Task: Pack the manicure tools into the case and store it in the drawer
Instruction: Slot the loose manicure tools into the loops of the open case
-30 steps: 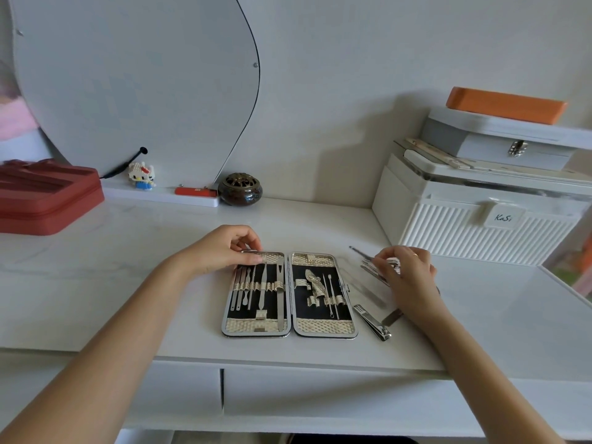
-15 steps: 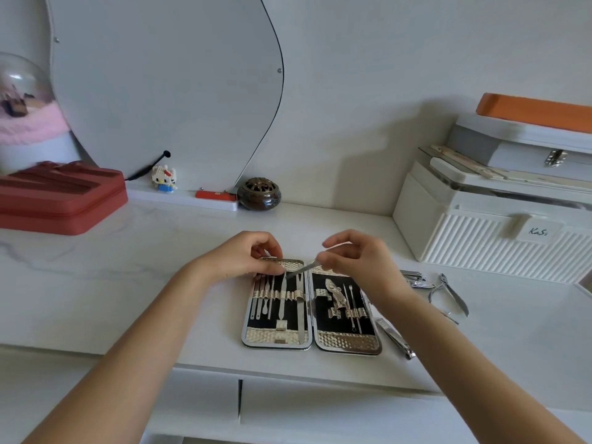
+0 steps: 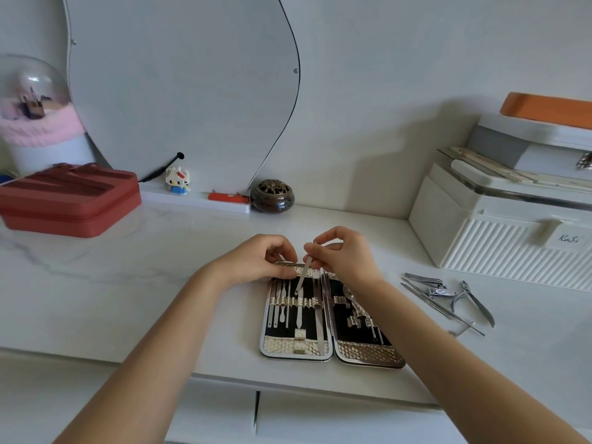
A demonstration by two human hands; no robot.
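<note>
The open case lies flat at the desk front; the left hand presses its 12 o'clock rim, likely steadying it. The right hand pinches one thin tool, tip angled towards an empty loop. At 3 o'clock, roughly four loose tools wait.

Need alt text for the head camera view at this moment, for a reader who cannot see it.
A person's right hand lowers a thin metal tool toward the left half of an open manicure case on a white desk, while the left hand rests on the case's top edge. More loose tools lie to the right.
</note>
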